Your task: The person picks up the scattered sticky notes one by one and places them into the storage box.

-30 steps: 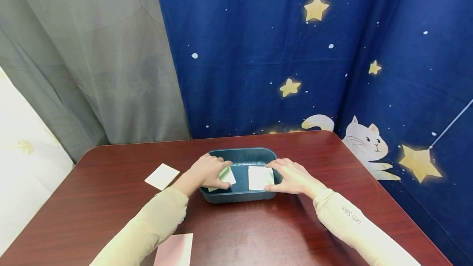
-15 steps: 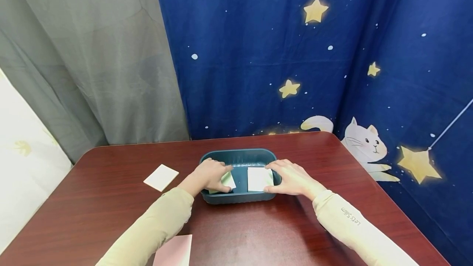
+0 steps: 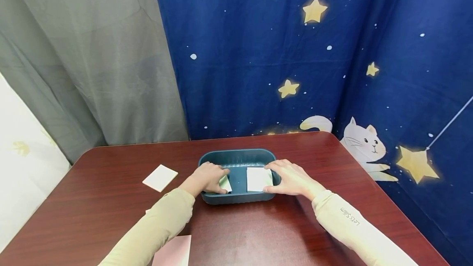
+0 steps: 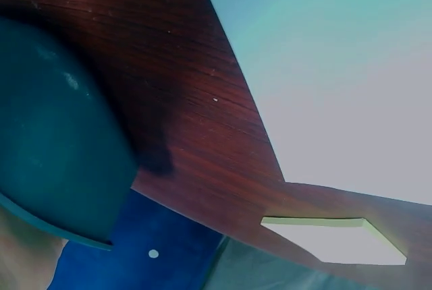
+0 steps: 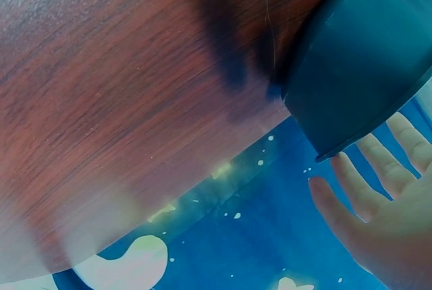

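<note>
A dark teal plastic tub (image 3: 244, 197) stands on the table. Both hands reach into it from either side. At its left end my left hand (image 3: 208, 177) curls thumb and fingers about a pale green and white sticky note pad (image 3: 225, 184), mostly covered by the hand. On the right lies a white square sticky note pad (image 3: 258, 179) on the tub floor. My right hand (image 3: 293, 177) spans it, with fingers at the far corner and thumb at the near one. In the right wrist view, the fingers (image 5: 368, 189) pass over the tub rim.
A white pad (image 3: 160, 178) with a yellowish edge lies left of the tub. A pink pad (image 3: 173, 251) sits near the front, partly under the left sleeve. One large pale pad (image 4: 337, 81) fills the left wrist view's upper right. Curtains (image 3: 258, 52) hang behind the table.
The left hand has shifted a little to the near left, and its pad has turned and slid along with it. The right hand and its white pad stay nearly still.
</note>
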Demonstrator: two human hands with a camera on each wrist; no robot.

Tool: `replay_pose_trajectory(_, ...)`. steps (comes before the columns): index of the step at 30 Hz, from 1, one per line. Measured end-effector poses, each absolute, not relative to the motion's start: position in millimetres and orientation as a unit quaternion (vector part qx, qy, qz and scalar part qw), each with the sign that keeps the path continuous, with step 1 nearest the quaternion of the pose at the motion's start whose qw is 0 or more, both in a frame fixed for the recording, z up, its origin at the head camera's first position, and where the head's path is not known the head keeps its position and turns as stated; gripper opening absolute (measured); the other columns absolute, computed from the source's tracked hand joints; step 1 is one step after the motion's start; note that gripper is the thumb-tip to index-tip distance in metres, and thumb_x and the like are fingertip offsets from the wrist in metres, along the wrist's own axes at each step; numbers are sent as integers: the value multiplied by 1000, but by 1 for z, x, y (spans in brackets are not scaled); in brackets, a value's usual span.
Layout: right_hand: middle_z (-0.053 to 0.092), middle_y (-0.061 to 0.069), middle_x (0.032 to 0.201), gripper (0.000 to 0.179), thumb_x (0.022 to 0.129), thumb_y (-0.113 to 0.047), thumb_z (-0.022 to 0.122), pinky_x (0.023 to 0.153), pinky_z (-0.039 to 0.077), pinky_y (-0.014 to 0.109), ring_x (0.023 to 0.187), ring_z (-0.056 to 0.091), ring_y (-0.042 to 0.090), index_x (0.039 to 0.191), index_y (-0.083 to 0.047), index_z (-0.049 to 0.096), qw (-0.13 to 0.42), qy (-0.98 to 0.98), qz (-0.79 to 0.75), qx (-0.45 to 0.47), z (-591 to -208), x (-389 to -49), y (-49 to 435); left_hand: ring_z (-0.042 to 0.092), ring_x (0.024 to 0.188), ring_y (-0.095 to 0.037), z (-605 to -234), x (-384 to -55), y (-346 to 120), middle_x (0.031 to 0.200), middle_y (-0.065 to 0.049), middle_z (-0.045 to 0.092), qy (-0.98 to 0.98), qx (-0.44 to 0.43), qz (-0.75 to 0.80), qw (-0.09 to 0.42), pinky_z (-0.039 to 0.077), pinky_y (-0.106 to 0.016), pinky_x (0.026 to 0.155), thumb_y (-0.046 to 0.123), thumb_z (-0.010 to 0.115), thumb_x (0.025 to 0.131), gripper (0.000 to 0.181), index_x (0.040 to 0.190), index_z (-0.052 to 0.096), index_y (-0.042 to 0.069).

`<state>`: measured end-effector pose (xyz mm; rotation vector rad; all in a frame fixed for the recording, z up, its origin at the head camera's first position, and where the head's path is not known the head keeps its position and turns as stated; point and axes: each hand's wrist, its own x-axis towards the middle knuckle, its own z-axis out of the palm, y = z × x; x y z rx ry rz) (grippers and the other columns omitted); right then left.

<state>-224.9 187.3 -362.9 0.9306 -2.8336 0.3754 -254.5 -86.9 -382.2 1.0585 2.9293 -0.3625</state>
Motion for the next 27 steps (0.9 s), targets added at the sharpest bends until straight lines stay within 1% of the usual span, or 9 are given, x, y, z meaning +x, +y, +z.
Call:
replay_pose_trajectory(5,53,0,116,66,66,-62,61,82,39,45,108,44,21,116,-18,58,68,-941,124,309,-364,-226,187,58,78,-17,-384,-256,-85,96,-2,61,932,345,-109,10,45,-34,68,57,62,69,62,115,55,16)
replay_pose_trajectory(11,53,0,116,67,66,-63,60,83,39,45,108,44,21,116,-18,58,67,-940,125,309,-364,-226,188,58,84,-18,-388,-257,-83,100,-3,61,930,351,-110,18,45,-35,72,55,63,70,63,118,54,15)
replay_pose_trajectory(16,53,0,116,67,67,-62,60,83,39,45,108,44,21,116,-17,58,65,-941,126,309,-364,-226,188,58,83,-18,-391,-259,-83,100,-3,61,927,357,-109,14,46,-34,71,54,64,70,63,118,54,15)
replay_pose_trajectory(20,53,0,116,67,67,-62,60,83,38,45,108,44,21,116,-17,58,64,-941,125,308,-364,-226,188,58,83,-18,-392,-260,-83,99,-3,61,928,355,-115,11,45,-34,71,55,64,69,64,118,53,15)
replay_pose_trajectory(27,53,0,116,67,66,-63,60,82,39,45,108,44,21,116,-18,58,67,-940,123,310,-364,-226,188,57,89,-18,-393,-259,-82,104,-3,60,933,340,-117,16,44,-35,75,54,64,69,66,121,51,16)
